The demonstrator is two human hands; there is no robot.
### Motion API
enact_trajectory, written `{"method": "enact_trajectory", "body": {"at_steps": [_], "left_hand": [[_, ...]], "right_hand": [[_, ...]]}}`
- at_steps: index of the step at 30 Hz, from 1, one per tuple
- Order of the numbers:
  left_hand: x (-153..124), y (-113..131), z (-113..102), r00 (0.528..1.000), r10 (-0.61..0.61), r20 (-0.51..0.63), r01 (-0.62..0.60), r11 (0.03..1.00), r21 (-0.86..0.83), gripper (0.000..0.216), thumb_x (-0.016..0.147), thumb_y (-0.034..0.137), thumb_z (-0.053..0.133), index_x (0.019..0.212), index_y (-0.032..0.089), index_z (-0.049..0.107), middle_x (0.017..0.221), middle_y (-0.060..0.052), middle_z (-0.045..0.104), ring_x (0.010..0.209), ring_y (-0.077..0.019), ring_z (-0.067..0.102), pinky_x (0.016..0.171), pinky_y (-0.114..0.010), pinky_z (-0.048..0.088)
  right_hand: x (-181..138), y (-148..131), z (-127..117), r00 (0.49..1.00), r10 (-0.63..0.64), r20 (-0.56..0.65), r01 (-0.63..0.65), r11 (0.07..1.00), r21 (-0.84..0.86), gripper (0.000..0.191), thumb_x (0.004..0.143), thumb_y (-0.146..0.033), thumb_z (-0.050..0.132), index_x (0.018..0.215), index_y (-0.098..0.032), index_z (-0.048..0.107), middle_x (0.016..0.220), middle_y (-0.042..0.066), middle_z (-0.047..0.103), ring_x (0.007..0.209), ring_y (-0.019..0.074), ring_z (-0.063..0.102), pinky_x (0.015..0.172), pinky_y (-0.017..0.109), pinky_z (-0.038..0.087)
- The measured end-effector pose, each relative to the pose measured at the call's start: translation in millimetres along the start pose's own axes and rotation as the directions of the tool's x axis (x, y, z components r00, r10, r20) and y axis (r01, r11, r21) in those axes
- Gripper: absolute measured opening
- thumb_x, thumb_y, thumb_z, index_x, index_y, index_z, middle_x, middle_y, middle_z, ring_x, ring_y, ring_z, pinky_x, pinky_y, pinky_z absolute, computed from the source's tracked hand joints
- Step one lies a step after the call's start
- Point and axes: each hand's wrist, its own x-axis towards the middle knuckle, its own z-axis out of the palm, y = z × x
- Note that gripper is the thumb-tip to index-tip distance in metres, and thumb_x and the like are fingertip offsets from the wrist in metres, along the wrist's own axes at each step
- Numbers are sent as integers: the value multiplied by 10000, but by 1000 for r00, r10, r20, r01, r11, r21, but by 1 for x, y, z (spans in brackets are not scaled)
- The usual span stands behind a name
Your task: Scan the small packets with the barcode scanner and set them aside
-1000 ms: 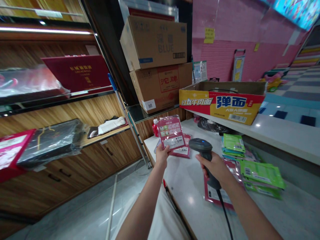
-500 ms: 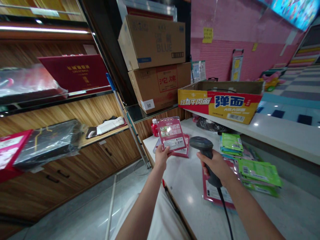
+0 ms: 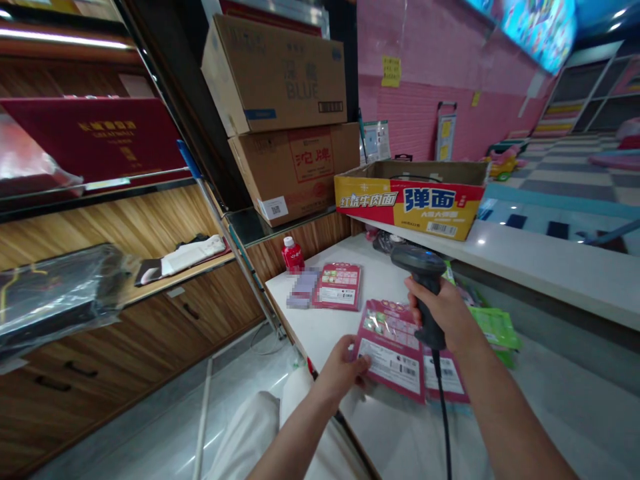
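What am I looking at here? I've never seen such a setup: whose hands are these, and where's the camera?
There's no machine: these are a person's bare hands, seen from a camera on their head, facing forward and down. The left hand holds a pink packet; the right hand grips a scanner, its cable running downward. On the white counter, another pink packet lies near a red bottle; green packets, partly hidden, lie rightward. An open carton sits on the ledge beyond.
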Motion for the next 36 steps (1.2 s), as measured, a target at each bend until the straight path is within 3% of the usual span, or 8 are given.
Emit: {"method": "enact_trajectory", "body": {"at_steps": [6,12,18,22,25,27,31,36], "left_hand": [[24,-8,9,997,66,44,-79,887,456,274,687,380,654,611,150,526,543,29,502,540,-102,473,511,-213,327],[35,-2,23,989,96,114,-144,807,573,165,644,195,660,798,140,636,655,11,609,588,-117,516,551,-214,354],[29,1,35,988,112,107,-154,628,763,252,676,349,705,839,158,675,744,-29,636,685,-159,557,622,-240,408],[34,15,18,970,241,19,-132,467,874,283,830,392,568,899,148,692,863,-91,644,796,-200,592,733,-288,446],[47,28,-8,898,431,-93,-57,323,945,262,865,278,531,1045,141,662,1050,-129,631,1010,-242,578,897,-340,430],[57,32,-25,863,495,-98,-17,223,975,303,864,216,522,1140,139,621,1184,-142,600,1151,-260,525,995,-378,382],[71,24,-40,893,446,-54,-9,138,990,461,887,225,496,1340,140,482,1424,-140,460,1340,-290,375,1098,-443,282],[64,11,-32,892,449,-50,-6,123,992,444,903,291,492,1331,177,499,1412,-116,481,1302,-290,413,1089,-462,292]], "right_hand": [[-1,-4,-1,1000,-24,11,24,1000,16,346,652,-437,767,744,-206,528,483,-75,548,326,76,446,301,191,390],[0,-3,-1,999,-28,28,28,999,20,351,653,-451,764,758,-208,535,486,-76,545,329,83,456,302,198,396],[-1,-1,-2,999,-28,34,29,999,-30,339,683,-464,751,742,-201,545,479,-70,539,345,85,455,308,196,396],[-2,0,-1,1000,-9,16,9,1000,-30,347,672,-467,761,756,-202,552,473,-68,542,341,92,460,304,202,396],[-3,0,0,1000,8,5,-8,1000,-13,362,648,-471,777,724,-198,552,493,-59,554,340,88,458,297,202,393],[-2,0,2,1000,10,13,-10,1000,-20,363,646,-472,777,695,-194,549,490,-52,553,341,87,458,297,203,394],[-2,2,3,999,33,24,-31,998,-46,343,670,-465,756,693,-196,545,458,-56,532,331,88,455,301,199,390],[-1,4,4,1000,15,24,-14,999,-47,339,646,-444,772,732,-197,557,454,-63,530,330,90,455,303,197,390]]}}
